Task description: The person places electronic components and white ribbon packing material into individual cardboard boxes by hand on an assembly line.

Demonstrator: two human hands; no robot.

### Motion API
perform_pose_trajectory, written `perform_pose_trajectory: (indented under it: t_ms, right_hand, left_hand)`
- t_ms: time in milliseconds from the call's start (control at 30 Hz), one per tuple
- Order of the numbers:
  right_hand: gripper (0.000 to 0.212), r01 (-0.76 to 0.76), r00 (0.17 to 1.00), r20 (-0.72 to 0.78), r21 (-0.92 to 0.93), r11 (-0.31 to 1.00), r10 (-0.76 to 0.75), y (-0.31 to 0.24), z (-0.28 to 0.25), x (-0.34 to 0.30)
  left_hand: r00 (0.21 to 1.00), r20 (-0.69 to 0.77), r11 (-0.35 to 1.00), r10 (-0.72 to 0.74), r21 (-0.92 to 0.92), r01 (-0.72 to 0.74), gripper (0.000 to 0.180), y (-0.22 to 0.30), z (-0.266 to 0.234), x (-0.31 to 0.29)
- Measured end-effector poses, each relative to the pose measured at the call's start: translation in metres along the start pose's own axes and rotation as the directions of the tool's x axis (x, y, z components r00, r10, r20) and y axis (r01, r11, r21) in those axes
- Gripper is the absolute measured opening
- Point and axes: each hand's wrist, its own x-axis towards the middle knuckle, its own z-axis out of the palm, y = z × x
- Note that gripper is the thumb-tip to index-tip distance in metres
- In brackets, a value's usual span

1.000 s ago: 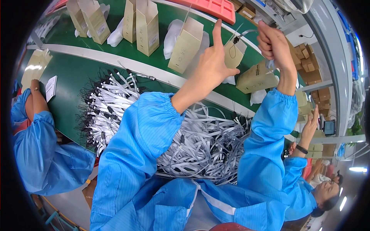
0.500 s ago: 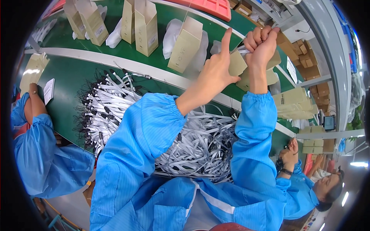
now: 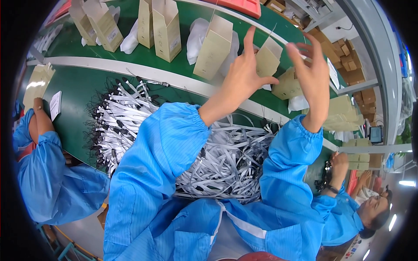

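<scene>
My left hand (image 3: 244,71) is raised over the far rail, index finger and thumb spread wide, nothing visible in its grasp. Just right of it stands an open tan carton (image 3: 268,57), tilted; whether the hand touches it I cannot tell. A thin strand shows above that carton. My right hand (image 3: 314,80) is lifted to the right, fingers apart and slightly blurred, also holding nothing I can see. Another tan carton (image 3: 285,85) lies partly behind it. Below my arms spreads a heap of white flat cables (image 3: 226,161) with black ends.
Several upright open cartons (image 3: 166,32) and white plastic bags (image 3: 198,41) line the green belt behind a white rail (image 3: 117,67). A red tray (image 3: 235,6) lies beyond. Co-workers in blue sit at left (image 3: 65,174) and right (image 3: 339,213). Stacked cartons (image 3: 344,113) stand at right.
My right hand has opened from a closed grip and moved right and slightly down. My left hand has shifted slightly left, still spread. The co-worker's hand at right has moved.
</scene>
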Motion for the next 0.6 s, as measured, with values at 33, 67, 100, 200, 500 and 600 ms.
perform_pose_trajectory:
  t_ms: [33, 67, 100, 200, 500, 600]
  right_hand:
    - [0.054, 0.118, 0.989, -0.074, -0.106, 0.987, -0.126, 0.019, 0.009, 0.001]
    - [0.058, 0.212, 0.962, -0.126, -0.217, 0.953, -0.242, 0.03, 0.016, -0.002]
    - [0.058, 0.189, 0.968, -0.124, -0.209, 0.96, -0.217, 0.04, 0.017, -0.001]
    - [0.067, 0.197, 0.954, 0.217, 0.058, 0.979, -0.205, 0.06, 0.016, 0.013]
    - [0.073, 0.119, 0.938, 0.317, 0.081, 0.99, -0.139, 0.056, 0.009, 0.013]
    - [0.079, 0.265, 0.964, 0.011, -0.125, 0.956, -0.266, 0.033, -0.014, -0.01]
  left_hand:
    - [1.0, 0.012, 1.0, -0.003, 0.003, 0.003, 0.126, -0.002, 0.001, 0.001]
    - [0.997, 0.073, 0.999, 0.0, 0.045, -0.003, 0.117, -0.002, 0.001, -0.002]
    - [0.991, 0.136, 0.996, -0.001, 0.086, -0.011, 0.109, -0.003, 0.001, -0.005]
    - [0.912, 0.406, 0.94, -0.06, 0.331, -0.086, 0.073, -0.001, -0.024, -0.021]
    - [0.732, 0.638, 0.756, -0.24, 0.595, -0.272, 0.004, -0.02, -0.03, -0.042]
    - [0.717, 0.692, 0.861, -0.083, 0.412, -0.298, 0.004, -0.017, -0.037, -0.019]
